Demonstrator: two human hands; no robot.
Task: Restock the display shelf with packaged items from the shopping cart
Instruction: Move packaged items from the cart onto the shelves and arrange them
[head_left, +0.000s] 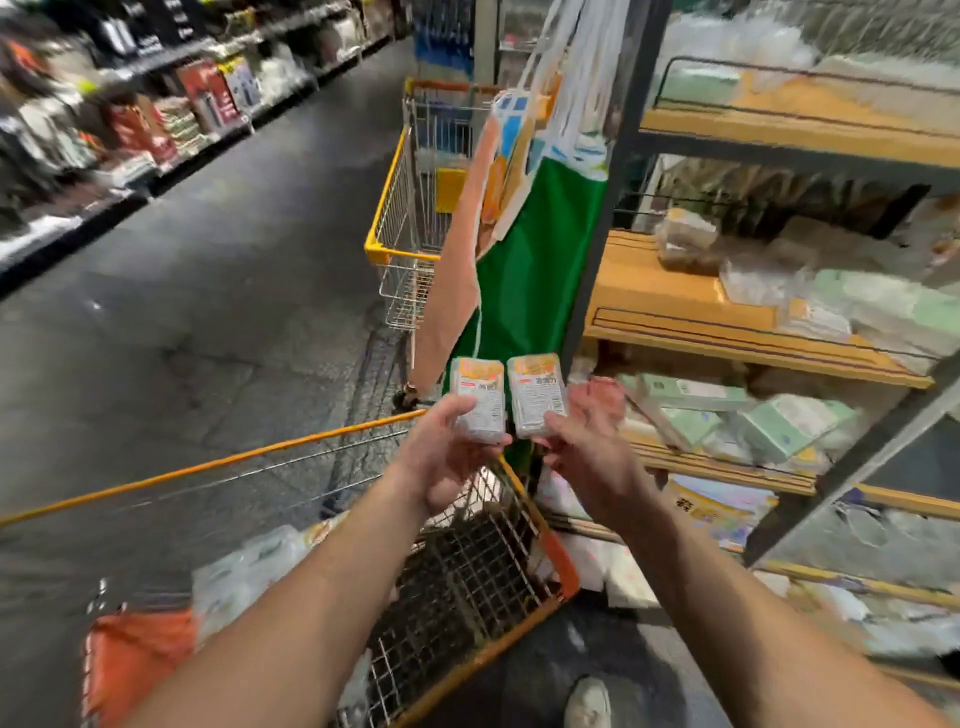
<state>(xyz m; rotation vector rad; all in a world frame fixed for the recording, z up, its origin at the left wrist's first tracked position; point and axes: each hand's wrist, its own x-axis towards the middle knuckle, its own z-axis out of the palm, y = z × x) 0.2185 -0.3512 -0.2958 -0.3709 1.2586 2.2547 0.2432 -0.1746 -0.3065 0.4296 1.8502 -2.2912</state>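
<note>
My left hand (445, 457) grips a small clear packet with an orange and white label (477, 395), held upright above the cart. Beside it, my right hand (587, 436) grips a second packet of the same kind (536, 392). The two packets almost touch side by side. The orange-rimmed wire shopping cart (467, 582) lies below my forearms, with bagged goods (249, 566) at its near left. The display shelf (727, 332), with wooden boards and a dark metal frame, stands to the right and carries pale green and clear packages (789, 421).
A second yellow-rimmed cart (402, 208) stands further up the aisle. A green and orange hanging banner (524, 270) covers the shelf's end post. Stocked shelves (156, 119) line the aisle's left side. My shoe (587, 701) shows on the dark floor.
</note>
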